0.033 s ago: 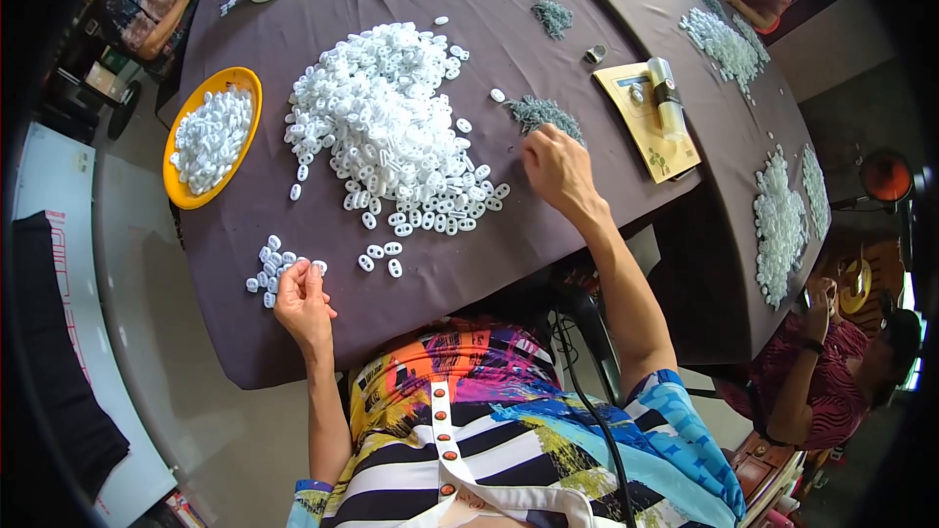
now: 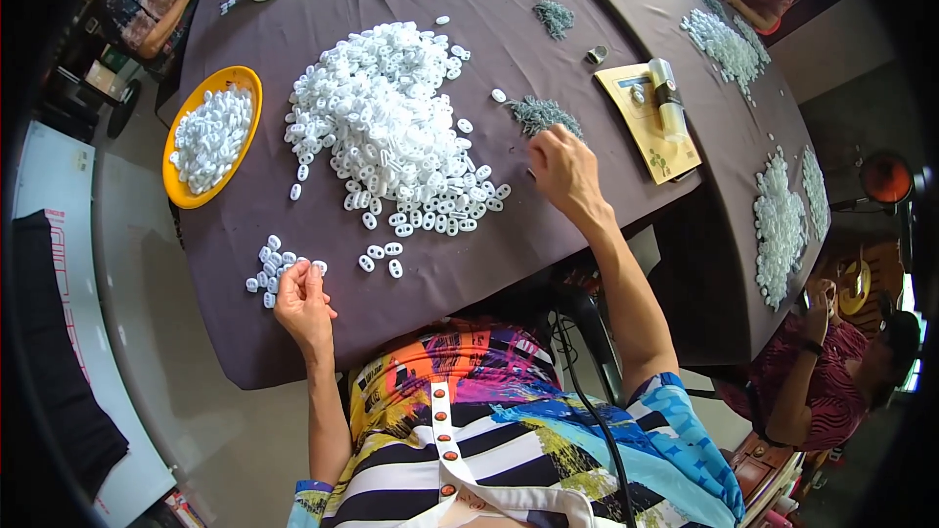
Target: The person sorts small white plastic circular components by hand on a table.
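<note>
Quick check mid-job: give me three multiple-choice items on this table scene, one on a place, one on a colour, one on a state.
1. Where is the left hand?
A. by the small cluster of white plastic pieces
B. in the white bowl
C. on the booklet

2. What colour is the oval tray holding white pieces?
A. green
B. orange-yellow
C. black

3. The right hand is:
A. lifted off the table
B. down on the dark brown tablecloth beside the grey heap of small parts
C. holding the tray

Answers: A, its fingertips meet that cluster; B, the rim shows it; B, it rests just below the heap.
</note>
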Motion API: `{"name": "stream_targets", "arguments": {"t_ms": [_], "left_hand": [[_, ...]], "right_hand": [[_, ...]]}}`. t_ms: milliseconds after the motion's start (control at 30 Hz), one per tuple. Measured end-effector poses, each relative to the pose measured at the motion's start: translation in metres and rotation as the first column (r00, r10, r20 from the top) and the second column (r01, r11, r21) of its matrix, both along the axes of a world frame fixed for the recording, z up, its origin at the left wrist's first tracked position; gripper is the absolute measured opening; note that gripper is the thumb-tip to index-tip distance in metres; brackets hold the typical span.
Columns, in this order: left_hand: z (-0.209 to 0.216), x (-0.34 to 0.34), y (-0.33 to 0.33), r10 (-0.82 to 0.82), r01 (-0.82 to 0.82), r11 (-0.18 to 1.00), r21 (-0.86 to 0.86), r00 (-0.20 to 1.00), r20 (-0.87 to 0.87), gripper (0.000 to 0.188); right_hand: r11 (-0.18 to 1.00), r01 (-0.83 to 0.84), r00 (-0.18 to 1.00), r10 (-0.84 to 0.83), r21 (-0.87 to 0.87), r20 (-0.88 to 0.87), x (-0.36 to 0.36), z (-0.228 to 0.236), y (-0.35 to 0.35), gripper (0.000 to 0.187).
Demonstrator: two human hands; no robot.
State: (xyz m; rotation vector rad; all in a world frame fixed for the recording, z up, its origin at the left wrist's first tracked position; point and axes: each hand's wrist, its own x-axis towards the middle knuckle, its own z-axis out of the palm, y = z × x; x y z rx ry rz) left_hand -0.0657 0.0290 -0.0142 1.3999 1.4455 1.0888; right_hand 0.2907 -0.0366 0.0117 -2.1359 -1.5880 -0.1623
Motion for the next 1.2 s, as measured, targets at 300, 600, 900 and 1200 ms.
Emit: {"name": "stream_targets", "arguments": {"t_ms": [300, 600, 900, 1200], "left_hand": [[-0.002, 0.006, 0.0, -0.011, 0.011, 0.999, 0.035, 1.0, -0.026, 0.013], [-0.012, -0.002, -0.002, 0.025, -0.025, 0.995, 0.098, 1.0, -0.005, 0.008], [-0.008, 0.003, -0.002, 0.031, 0.015, 0.922, 0.387, 0.993, -0.112, 0.008], [0.003, 0.007, -0.003, 0.05, 0.17, 0.896, 0.411, 0.88, -0.472, 0.017]], "right_hand": [[0.996, 0.087, 0.995, -0.088, 0.028, 0.04, 0.016, 0.003, -0.014, 0.007], [0.996, -0.031, 0.969, 0.01, 0.079, 0.248, 0.005, -0.001, 0.002, 0.006], [0.999, -0.017, 0.963, 0.028, -0.044, 0.268, -0.002, 0.009, -0.001, 0.002], [0.999, 0.026, 0.986, -0.032, 0.041, 0.166, -0.001, -0.005, 0.001, 0.003]]}}
